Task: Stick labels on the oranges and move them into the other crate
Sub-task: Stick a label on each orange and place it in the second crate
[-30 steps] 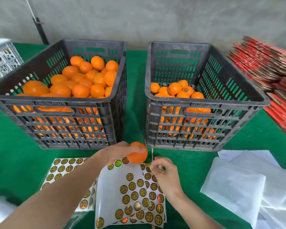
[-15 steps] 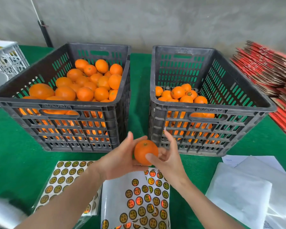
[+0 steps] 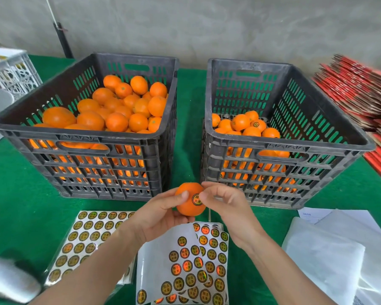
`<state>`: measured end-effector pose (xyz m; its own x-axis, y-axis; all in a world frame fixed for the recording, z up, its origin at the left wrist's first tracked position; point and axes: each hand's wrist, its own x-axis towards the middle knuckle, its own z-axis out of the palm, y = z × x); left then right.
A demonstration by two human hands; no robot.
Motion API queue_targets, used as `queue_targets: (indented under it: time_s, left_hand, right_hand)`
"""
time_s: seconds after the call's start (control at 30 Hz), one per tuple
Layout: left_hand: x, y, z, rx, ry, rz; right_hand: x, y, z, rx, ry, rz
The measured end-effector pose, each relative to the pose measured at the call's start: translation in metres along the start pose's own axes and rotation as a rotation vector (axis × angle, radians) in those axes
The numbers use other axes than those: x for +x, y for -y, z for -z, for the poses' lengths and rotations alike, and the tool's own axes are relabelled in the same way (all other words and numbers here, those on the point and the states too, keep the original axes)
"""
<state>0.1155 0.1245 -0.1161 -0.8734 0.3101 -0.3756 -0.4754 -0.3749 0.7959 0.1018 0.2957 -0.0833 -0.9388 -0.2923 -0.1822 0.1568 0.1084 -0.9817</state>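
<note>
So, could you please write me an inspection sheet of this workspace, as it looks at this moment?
Surface: green table, covered with cloth.
Job's things: orange in hand, with a label on it; left crate heaped with oranges; right crate partly filled, some fruit labelled; sticker sheets at the near edge.
Clutter: white bags on the right; red cardboard stack behind them; white crate far left.
Grippers: left hand holds the orange; right hand has its thumb on the label and forefinger on the orange.
Cables: thin white cord by a dark pole.
Surroundings: grey wall.
</note>
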Motion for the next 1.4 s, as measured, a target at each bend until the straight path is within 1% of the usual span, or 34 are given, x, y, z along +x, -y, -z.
queue_targets:
  time_s: [0.2,0.27,0.4,0.5,0.6,0.67,0.73,0.77,0.8,0.9,0.93,0.97,1.0,1.07,1.13,1.2,1.27,1.33,1.4]
  left_hand:
    - [-0.004,-0.002,-0.005,-0.002,0.019,0.000]
    - [-0.004,-0.002,-0.006,-0.002,0.019,-0.003]
    - [-0.007,-0.004,-0.010,0.043,0.026,-0.019]
    - [-0.010,-0.009,-0.016,0.084,0.041,-0.046]
    - [-0.012,-0.019,-0.023,0.142,0.051,-0.094]
    - [-0.013,-0.033,-0.033,0.193,0.098,-0.153]
    - [-0.012,-0.054,-0.051,0.247,0.155,-0.238]
    - [-0.008,-0.065,-0.061,0.294,0.140,-0.299]
    - [-0.002,-0.076,-0.073,0.355,0.090,-0.374]
    - [0.036,-0.107,-0.099,0.569,-0.109,-0.619]
    - [0.053,-0.115,-0.105,0.668,-0.167,-0.684]
    - [0.070,-0.123,-0.110,0.813,-0.233,-0.713]
    - [0.085,-0.130,-0.113,0.994,-0.279,-0.710]
    - [0.109,-0.133,-0.112,1.342,-0.291,-0.649]
    - [0.122,-0.130,-0.110,1.547,-0.260,-0.585]
    - [0.124,-0.127,-0.107,1.570,-0.280,-0.560]
    - [0.126,-0.126,-0.105,1.542,-0.313,-0.562]
    - [0.126,-0.125,-0.105,1.528,-0.315,-0.555]
    - [0.125,-0.124,-0.106,1.501,-0.306,-0.563]
  right_hand:
    - [0.000,0.000,-0.003,-0.166,-0.020,0.053]
    - [-0.001,-0.001,-0.004,-0.257,-0.037,0.111]
    - [-0.007,-0.005,-0.006,-0.449,-0.110,0.283]
    - [-0.012,-0.003,-0.005,-0.467,-0.145,0.358]
    - [-0.015,0.008,0.004,-0.378,-0.108,0.366]
    - [-0.017,0.021,0.011,-0.377,-0.027,0.410]
    - [-0.015,0.037,0.017,-0.490,-0.004,0.504]
    - [-0.012,0.047,0.021,-0.521,-0.048,0.557]
    - [-0.005,0.059,0.028,-0.523,-0.114,0.608]
    - [0.030,0.097,0.061,-0.593,-0.331,0.744]
    - [0.049,0.109,0.076,-0.653,-0.381,0.736]
    - [0.073,0.119,0.092,-0.728,-0.403,0.677]
    - [0.098,0.126,0.108,-0.829,-0.395,0.569]
    - [0.147,0.128,0.137,-1.095,-0.303,0.299]
    - [0.184,0.116,0.159,-1.374,-0.143,0.069]
    - [0.208,0.100,0.172,-1.596,0.042,-0.101]
    - [0.222,0.088,0.179,-1.702,0.158,-0.200]
    - [0.230,0.083,0.182,-1.717,0.189,-0.263]
    - [0.233,0.079,0.179,-1.709,0.163,-0.284]
